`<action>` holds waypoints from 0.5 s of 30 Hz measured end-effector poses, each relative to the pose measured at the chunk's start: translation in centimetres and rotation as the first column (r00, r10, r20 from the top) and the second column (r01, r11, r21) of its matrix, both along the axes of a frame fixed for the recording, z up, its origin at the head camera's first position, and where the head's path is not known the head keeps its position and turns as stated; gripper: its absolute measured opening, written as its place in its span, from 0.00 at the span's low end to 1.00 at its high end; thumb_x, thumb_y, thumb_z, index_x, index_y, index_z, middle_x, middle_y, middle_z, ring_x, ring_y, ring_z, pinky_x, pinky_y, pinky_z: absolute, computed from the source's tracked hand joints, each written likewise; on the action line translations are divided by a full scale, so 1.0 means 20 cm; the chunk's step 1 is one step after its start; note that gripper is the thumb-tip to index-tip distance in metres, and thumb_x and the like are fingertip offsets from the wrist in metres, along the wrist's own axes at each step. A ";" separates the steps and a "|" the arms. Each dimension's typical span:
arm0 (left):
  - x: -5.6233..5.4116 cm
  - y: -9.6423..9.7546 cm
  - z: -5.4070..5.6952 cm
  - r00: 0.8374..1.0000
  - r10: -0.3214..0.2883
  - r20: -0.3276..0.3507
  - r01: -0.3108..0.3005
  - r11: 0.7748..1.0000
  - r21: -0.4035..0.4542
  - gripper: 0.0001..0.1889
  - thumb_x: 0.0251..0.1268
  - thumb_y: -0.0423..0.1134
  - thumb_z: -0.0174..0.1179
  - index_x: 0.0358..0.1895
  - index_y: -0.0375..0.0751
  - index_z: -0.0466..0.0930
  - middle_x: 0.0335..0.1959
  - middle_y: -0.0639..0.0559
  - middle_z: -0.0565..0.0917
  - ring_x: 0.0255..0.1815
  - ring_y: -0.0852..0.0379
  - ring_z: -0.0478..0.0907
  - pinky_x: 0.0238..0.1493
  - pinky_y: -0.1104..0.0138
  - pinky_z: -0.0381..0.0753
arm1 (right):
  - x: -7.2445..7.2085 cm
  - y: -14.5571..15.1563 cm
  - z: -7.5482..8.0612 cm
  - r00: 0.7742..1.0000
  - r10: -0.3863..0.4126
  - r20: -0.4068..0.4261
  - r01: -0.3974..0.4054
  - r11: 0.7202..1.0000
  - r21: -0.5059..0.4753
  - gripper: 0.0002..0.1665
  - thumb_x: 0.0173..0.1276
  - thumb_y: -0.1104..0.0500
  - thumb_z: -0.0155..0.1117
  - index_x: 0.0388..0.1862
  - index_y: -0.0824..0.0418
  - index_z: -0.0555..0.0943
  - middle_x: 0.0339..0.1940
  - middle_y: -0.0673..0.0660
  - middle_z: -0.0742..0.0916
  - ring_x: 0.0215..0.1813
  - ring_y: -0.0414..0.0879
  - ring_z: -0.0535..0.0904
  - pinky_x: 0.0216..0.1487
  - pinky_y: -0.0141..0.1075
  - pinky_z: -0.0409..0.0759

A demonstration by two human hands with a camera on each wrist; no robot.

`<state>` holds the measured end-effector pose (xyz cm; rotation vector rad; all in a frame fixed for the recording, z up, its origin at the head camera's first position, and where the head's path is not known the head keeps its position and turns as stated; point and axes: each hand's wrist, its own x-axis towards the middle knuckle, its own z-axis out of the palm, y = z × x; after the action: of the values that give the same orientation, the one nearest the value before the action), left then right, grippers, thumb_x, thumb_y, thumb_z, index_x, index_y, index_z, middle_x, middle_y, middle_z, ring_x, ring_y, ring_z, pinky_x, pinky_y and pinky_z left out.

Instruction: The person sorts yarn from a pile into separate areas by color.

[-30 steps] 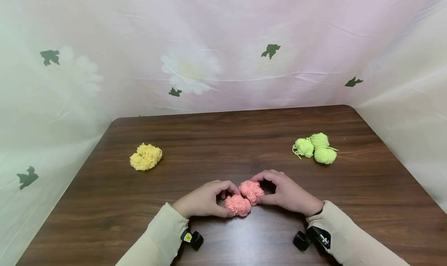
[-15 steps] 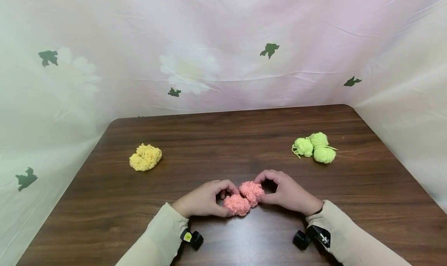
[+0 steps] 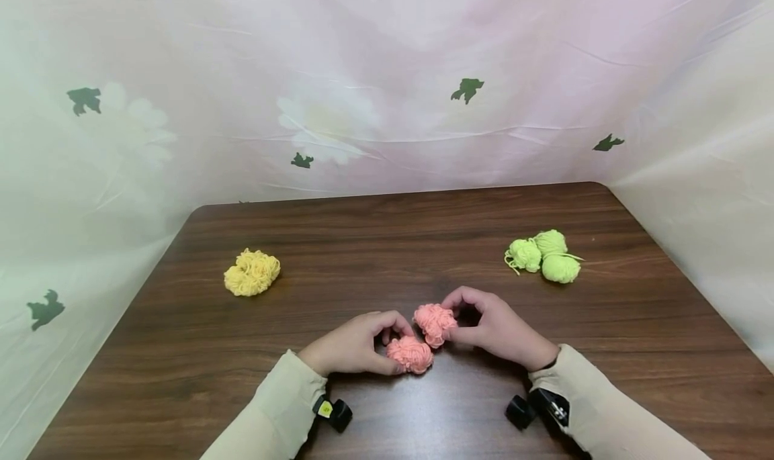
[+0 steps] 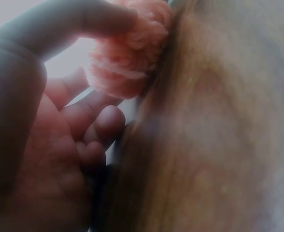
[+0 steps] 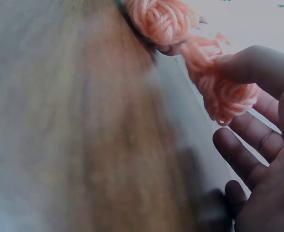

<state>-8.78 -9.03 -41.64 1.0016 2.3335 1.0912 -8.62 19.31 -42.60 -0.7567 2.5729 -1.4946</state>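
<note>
Two pink balls of yarn are side by side near the middle of the table. My left hand (image 3: 365, 342) pinches the nearer pink yarn ball (image 3: 411, 355) between thumb and fingers, and that ball sits on the wood. The other pink yarn ball (image 3: 434, 324), lumpy and a little farther back, is pinched by my right hand (image 3: 498, 327). In the right wrist view this right-hand yarn ball (image 5: 219, 87) shows raised off the table, its loops hanging below the thumb. The left wrist view shows the thumb lying across the left-hand yarn ball (image 4: 127, 58).
A yellow yarn bundle (image 3: 252, 272) lies toward the back left of the brown wooden table (image 3: 375, 245). Several light green yarn balls (image 3: 561, 268) lie together at the back right, with loose strands. A floral cloth (image 3: 387, 77) hangs behind the table and along its sides.
My right hand has lifted its pink yarn ball slightly and moved it away from me, so a gap opens beside the other ball. The left hand stays put.
</note>
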 end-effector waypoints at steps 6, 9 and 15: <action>0.00 0.00 0.00 1.000 -0.007 0.004 0.007 1.000 0.012 0.21 0.52 0.40 0.75 0.49 0.59 0.79 0.37 0.66 0.78 0.38 0.63 0.72 0.41 0.71 0.74 | -0.02 -0.01 0.03 0.999 -0.041 -0.009 0.041 0.999 -0.008 0.19 0.57 0.61 0.79 0.45 0.50 0.82 0.39 0.46 0.86 0.42 0.42 0.81 0.45 0.36 0.80; 0.00 0.00 0.00 1.000 -0.007 0.007 0.007 1.000 0.015 0.21 0.52 0.40 0.75 0.48 0.59 0.79 0.37 0.66 0.78 0.38 0.63 0.72 0.41 0.71 0.74 | -0.04 -0.01 0.04 0.999 -0.051 0.000 0.051 0.998 -0.030 0.19 0.58 0.62 0.78 0.46 0.51 0.82 0.39 0.47 0.86 0.41 0.42 0.81 0.42 0.35 0.80; 0.00 0.00 0.00 1.000 -0.005 0.007 0.005 1.000 0.015 0.21 0.52 0.39 0.75 0.49 0.58 0.78 0.36 0.65 0.77 0.37 0.63 0.72 0.40 0.71 0.74 | -0.09 -0.03 0.04 0.998 -0.067 0.009 0.068 0.996 -0.060 0.17 0.59 0.61 0.77 0.46 0.52 0.82 0.39 0.49 0.86 0.39 0.45 0.81 0.38 0.33 0.79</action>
<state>-8.84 -9.06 -41.64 1.0066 2.3194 1.1106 -10.45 18.69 -41.74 -0.6757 2.5841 -1.5975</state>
